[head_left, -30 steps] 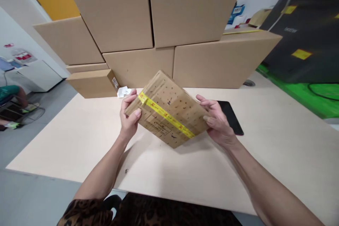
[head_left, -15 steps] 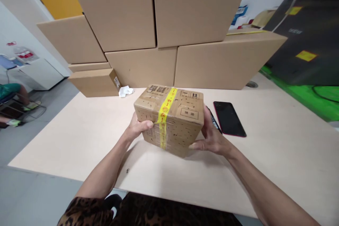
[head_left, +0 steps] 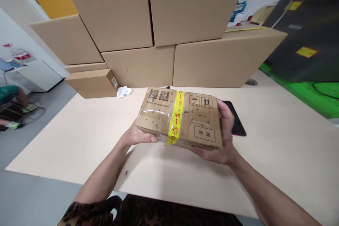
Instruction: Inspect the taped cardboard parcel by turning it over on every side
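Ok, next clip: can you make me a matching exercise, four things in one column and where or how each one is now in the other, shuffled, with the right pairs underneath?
Things
1. printed carton
2. yellow strip
3. crumpled white paper
4. flat black device

Place or state
A. beside the labelled end of the low box
B. partly hidden behind the right hand
C. gripped by the left hand and the right hand
D. stuck across the carton's printed face

Right pairs: 1-C, 2-D, 3-A, 4-B

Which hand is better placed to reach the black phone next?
Right, I'd judge: the right hand holds the box beside the black phone; the left hand holds the box's opposite end.
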The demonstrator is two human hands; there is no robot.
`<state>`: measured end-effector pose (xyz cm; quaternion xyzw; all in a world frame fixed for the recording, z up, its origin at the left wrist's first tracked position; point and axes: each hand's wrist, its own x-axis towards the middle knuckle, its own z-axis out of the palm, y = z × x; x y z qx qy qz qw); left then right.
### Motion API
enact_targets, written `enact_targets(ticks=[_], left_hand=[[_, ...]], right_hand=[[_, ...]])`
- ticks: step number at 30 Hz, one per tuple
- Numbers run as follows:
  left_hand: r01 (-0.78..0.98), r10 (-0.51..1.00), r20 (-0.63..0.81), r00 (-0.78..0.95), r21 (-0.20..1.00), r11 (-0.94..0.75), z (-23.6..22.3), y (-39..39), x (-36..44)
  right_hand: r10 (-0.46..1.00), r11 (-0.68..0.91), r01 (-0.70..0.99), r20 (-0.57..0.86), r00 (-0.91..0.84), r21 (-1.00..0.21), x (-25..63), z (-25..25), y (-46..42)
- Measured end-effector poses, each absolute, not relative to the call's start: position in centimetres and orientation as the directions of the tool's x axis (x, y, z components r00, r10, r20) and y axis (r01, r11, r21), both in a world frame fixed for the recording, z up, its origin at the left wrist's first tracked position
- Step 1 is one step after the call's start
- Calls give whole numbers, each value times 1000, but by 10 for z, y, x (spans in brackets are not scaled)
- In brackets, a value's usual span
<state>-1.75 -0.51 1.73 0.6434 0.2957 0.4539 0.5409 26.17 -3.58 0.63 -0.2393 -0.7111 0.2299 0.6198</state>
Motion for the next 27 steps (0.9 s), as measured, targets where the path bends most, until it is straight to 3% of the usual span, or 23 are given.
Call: enact_targets(ticks=[5,9,13,17,23,27], left_hand=[[-79,845,379,377,922,-378,19,-8,-15],[-85,798,476,370,873,-481,25,-8,-22],[29,831,319,456,928,-372,18,4,-34],[5,892,222,394,970,-244,4,11,-34],[-240,940,225,256,957,-164,-9,2,-5],[-301,961,249,121,932,-203,-1,3,-4]], right_hand=[[738,661,4,649,-183,-750,273,-5,-33],[763,646,-54,647,10,-761,267,-1,-35],[894,447,-306,424,144,-840,259,2,-32],[958,278,-364,229,173,-889,264,-14,-25],[964,184,-402,86,251,-897,276,-41,-17],[982,178,-346,145,120,-921,279,-32,-11]])
